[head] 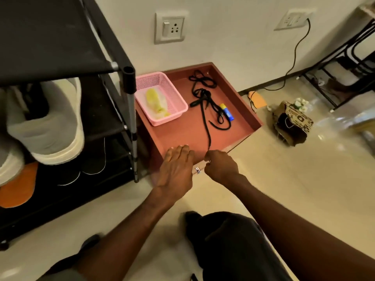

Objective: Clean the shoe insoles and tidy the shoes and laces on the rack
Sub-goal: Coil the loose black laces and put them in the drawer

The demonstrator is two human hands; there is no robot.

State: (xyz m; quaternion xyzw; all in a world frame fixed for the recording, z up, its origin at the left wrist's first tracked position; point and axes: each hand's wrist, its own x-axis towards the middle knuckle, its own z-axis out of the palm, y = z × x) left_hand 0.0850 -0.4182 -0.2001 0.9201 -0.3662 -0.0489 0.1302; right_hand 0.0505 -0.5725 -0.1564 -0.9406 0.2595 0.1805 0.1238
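glossy beige floor (284,179); red tray (249,110) against the wall beside the black shoe rack (113,110). black laces (205,102) lie in it. left hand (175,169) flat on tray edge; right hand (221,165) pinches a lace end.

No legible text; print on brown paper bag (292,122) too blurred to read.

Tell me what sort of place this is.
Probably a room in a home, at floor level beside a wall. A black fabric-shelved shoe rack holds pale grey slip-on shoes, a white wall socket sits low, and a reddish-brown open drawer rests on glossy cream floor tiles.
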